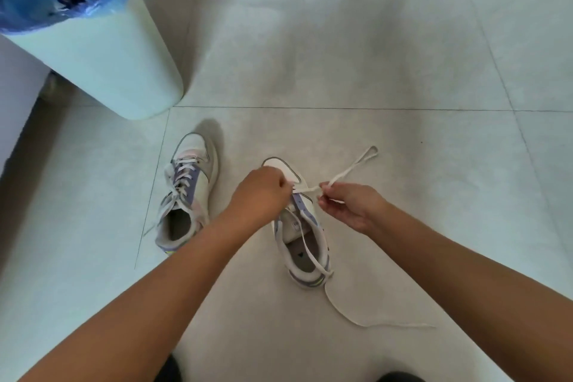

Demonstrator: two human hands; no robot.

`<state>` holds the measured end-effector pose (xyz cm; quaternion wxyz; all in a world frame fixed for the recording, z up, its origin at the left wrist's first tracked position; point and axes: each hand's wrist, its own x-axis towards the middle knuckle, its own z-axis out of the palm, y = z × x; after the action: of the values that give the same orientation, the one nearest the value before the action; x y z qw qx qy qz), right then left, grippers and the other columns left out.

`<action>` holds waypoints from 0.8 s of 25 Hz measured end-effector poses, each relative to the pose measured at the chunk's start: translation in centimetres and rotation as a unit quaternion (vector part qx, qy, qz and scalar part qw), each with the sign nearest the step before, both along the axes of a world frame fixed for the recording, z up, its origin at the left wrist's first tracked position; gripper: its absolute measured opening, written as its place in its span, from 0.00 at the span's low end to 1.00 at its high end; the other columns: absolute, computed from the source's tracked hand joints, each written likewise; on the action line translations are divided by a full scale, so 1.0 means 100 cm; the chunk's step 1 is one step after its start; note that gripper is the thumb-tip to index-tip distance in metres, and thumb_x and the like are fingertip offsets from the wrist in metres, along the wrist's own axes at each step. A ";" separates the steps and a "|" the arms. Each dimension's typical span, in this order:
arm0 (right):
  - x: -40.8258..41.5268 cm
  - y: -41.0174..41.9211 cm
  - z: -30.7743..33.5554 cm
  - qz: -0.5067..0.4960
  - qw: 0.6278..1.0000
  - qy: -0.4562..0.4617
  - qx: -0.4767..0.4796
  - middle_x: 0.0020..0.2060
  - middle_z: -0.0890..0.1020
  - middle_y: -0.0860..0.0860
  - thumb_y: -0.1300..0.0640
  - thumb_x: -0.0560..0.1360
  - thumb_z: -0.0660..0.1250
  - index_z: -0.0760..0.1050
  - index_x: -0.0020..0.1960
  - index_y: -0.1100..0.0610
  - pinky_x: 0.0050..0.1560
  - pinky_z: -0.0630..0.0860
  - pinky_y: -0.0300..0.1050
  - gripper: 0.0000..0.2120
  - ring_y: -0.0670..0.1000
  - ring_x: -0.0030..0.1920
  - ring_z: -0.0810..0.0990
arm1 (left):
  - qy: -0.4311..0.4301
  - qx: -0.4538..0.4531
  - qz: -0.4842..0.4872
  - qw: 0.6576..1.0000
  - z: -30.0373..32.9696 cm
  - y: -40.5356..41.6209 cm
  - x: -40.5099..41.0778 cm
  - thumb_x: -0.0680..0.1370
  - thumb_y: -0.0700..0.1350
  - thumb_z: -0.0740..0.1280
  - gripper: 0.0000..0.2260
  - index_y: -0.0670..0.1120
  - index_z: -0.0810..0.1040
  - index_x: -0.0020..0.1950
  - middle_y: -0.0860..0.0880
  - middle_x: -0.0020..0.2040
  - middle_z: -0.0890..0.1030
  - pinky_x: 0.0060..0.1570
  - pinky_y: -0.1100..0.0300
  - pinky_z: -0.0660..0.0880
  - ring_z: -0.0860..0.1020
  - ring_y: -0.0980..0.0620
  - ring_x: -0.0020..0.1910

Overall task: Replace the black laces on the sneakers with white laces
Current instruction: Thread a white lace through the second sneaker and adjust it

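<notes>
Two sneakers on the floor (387,71), toes toward 12 o'clock. Left shoe (189,192) already laced in white, untouched, at 9 o'clock from the hands. Right shoe (302,226) under both hands, long axis running 12 to 6, heel nearest the body.

Left hand (259,195) curled over the forefoot, fingers (283,183) closed at the eyelets by the toe; whether pinching the lace or only bracing the shoe, cannot tell, since the knuckles hide the tips.

Right hand (350,208) at 3 o'clock from the eyelets, just beside the shoe, thumb and forefinger pinching the white lace (341,175), other fingers loosely curled. From the pinch, a short taut run back to the lowest eyelets at 9 o'clock; a slack loop thrown outward toward 1 o'clock, well clear of the shoe.

Other half of the lace lying down the tongue, over the collar at 6 o'clock, then trailing across the floor toward 4 o'clock. No black lace in view.

Judged step: lowest eyelets just threaded, ends being evened. Coming move likely a cross to the next eyelet up, at 7 o'clock from the right fingers, so a short inward swing across the shoe's axis. Right hand nearer to the working end; left better placed to hold the eyelet row steady. Risk: the lace slipping back through the eyelet

Bin (102,49) with blue liner at 10 o'clock, well apart
</notes>
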<state>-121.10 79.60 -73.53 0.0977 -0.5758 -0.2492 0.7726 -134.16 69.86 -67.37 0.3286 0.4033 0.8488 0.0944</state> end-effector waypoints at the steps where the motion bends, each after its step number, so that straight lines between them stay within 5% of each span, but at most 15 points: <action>1: -0.005 -0.004 0.002 0.040 0.998 -0.012 0.041 0.34 0.78 0.56 0.70 0.74 0.65 0.77 0.44 0.64 0.34 0.79 0.37 0.04 0.49 0.34 0.77 | 0.020 -0.014 -0.006 1.000 -0.011 -0.009 0.006 0.77 0.44 0.60 0.13 0.41 0.79 0.39 0.44 0.39 0.78 0.35 0.56 0.70 0.76 0.45 0.40; 5: -0.018 -0.021 0.000 0.083 0.982 -0.058 0.162 0.33 0.80 0.55 0.69 0.71 0.70 0.79 0.40 0.60 0.36 0.78 0.36 0.06 0.49 0.32 0.79 | 0.070 0.019 0.022 0.997 -0.044 -0.012 0.018 0.77 0.45 0.61 0.12 0.47 0.83 0.52 0.42 0.50 0.75 0.49 0.52 0.72 0.74 0.43 0.51; 11: -0.024 -0.024 -0.009 0.080 0.958 -0.097 0.257 0.32 0.83 0.49 0.65 0.69 0.73 0.80 0.35 0.52 0.33 0.74 0.29 0.10 0.44 0.34 0.81 | 0.060 0.057 0.103 0.991 -0.062 -0.011 0.021 0.77 0.47 0.63 0.11 0.53 0.82 0.56 0.46 0.51 0.72 0.53 0.55 0.68 0.71 0.45 0.54; 20: -0.025 -0.032 -0.010 0.016 0.974 -0.037 0.223 0.30 0.83 0.49 0.67 0.69 0.73 0.81 0.36 0.58 0.35 0.76 0.30 0.07 0.44 0.33 0.82 | 0.018 0.100 0.129 0.986 -0.070 -0.013 0.018 0.76 0.46 0.66 0.09 0.51 0.83 0.54 0.51 0.46 0.66 0.55 0.54 0.68 0.70 0.47 0.53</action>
<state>-123.63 76.42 -74.58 0.2018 -0.5637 -0.4277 0.6772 -132.38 68.57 -74.41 0.2568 0.3230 0.8856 0.2132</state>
